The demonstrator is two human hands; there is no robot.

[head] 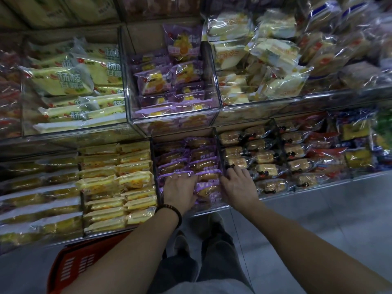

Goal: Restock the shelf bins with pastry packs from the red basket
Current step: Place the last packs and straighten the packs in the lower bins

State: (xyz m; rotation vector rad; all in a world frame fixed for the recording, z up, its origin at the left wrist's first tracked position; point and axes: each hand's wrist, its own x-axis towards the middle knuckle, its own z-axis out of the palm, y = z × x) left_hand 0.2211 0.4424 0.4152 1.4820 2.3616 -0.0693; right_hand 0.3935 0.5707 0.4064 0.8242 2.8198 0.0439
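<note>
Lower shelf, middle bin [153,164]: purple pastry packs [201,164] are laid in two columns, long axes running left-right and faces turned up. The front pack [209,190] is flanked by both hands. The left hand [180,187] is laid palm-down over the left column, its fingers extended. The right hand [237,185] is spread across the clear divider [219,149], nothing gripped. Yellow packs [135,179] are seen to the left and dark-wrapped packs [265,169] to the right. The red basket [76,268] is set on the floor below.

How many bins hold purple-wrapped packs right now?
2. One upper-shelf bin in the centre; one lower-shelf bin just below it, with the left hand on its front packs and the right hand at its right wall. Others may be hidden.
</note>
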